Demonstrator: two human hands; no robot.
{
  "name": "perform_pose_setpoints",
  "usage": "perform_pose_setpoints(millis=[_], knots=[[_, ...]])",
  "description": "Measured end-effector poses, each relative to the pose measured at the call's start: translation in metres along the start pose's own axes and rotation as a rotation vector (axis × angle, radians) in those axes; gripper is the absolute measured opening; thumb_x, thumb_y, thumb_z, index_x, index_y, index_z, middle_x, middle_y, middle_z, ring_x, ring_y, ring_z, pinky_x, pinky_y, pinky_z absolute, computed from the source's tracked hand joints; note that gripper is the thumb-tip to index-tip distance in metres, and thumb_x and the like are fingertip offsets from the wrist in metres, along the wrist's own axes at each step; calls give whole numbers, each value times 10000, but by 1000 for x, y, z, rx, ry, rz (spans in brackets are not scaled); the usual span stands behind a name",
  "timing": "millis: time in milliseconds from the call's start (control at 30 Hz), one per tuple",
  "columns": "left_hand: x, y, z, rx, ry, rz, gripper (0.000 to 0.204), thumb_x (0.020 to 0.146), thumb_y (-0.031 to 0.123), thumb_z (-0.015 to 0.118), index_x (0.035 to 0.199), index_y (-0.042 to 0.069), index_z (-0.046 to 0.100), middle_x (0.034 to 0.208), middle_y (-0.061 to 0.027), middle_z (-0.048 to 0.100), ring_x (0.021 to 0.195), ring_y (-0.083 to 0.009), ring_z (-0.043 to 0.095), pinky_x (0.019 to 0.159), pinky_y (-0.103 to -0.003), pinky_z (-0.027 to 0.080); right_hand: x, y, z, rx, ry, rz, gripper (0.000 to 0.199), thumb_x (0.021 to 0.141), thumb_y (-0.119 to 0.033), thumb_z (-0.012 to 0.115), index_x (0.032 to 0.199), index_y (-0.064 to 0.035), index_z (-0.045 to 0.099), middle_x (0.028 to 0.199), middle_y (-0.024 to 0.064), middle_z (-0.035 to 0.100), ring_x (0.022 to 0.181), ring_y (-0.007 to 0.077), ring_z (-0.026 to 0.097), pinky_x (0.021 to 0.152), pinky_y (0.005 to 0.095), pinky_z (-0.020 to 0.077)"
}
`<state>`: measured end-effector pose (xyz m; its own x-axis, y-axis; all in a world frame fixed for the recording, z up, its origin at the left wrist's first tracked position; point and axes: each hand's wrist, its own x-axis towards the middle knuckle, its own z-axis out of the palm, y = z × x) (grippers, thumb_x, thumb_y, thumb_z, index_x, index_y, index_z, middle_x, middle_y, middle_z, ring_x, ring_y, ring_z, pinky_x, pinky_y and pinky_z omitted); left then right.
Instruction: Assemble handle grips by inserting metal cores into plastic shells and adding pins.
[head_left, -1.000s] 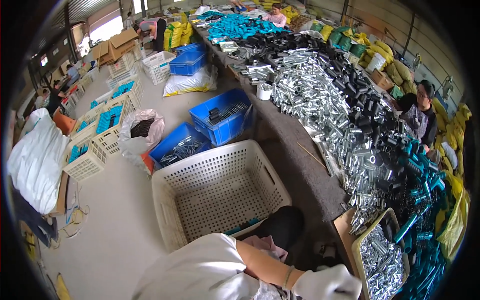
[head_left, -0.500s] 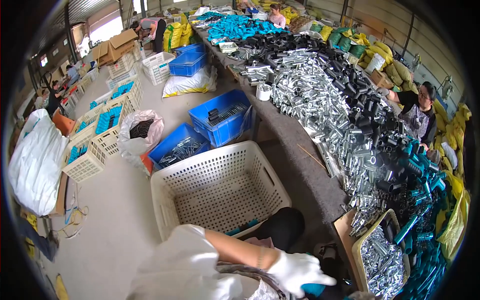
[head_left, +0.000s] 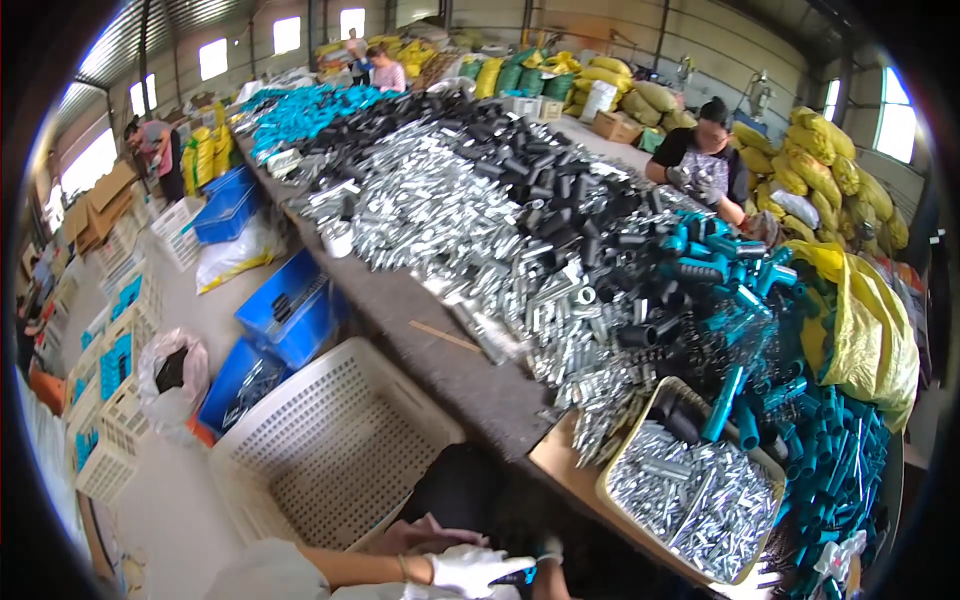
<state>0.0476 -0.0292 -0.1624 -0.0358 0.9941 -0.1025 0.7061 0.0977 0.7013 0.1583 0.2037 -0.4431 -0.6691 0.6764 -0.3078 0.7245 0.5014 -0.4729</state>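
At the lower edge, my left hand (head_left: 470, 571) in a white glove has its fingers closed round a small teal plastic piece (head_left: 527, 575), mostly hidden. My right hand (head_left: 549, 552), also gloved, is only partly seen just beside that piece; its fingers are hidden. Left of my hands stands a large white perforated crate (head_left: 262, 478). To their right, a cream tray (head_left: 604, 488) of shiny metal pieces rests on a piece of cardboard (head_left: 560, 455) at the table's near edge.
A long table (head_left: 400, 325) bears heaps of silver tubes (head_left: 430, 200), black sleeves (head_left: 560, 190) and teal handles (head_left: 740, 270). A co-worker (head_left: 705, 160) handles parts across it. Blue bins (head_left: 290, 305) and a white sack (head_left: 238, 255) stand left; yellow sacks (head_left: 810, 165) are piled behind.
My view has swung right and up, so the crate and table sit further left in the picture. My right hand has come partly into view. The co-worker's hands have drawn together.
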Motion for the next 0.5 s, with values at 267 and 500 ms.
perform_pose_setpoints(millis=[267, 500], knots=[[12, -31, 36, -190, 74, 108, 582, 853, 421, 661, 1354, 146, 552, 1063, -172, 673, 965, -364, 653, 835, -466, 524, 17, -30, -30, 183, 128, 28, 303, 887, -239, 644, 1049, 1, 732, 933, 184, 736, 931, 311, 698, 855, 383, 547], [30, 10, 2, -62, -118, -179, 511, 856, 478, 650, 1274, 188, 607, 1088, -132, 685, 992, -335, 656, 865, -458, 526, 13, -36, -32, 319, 182, 75, 297, 879, -223, 651, 1048, 7, 733, 947, 190, 737, 935, 311, 699, 861, 386, 545]])
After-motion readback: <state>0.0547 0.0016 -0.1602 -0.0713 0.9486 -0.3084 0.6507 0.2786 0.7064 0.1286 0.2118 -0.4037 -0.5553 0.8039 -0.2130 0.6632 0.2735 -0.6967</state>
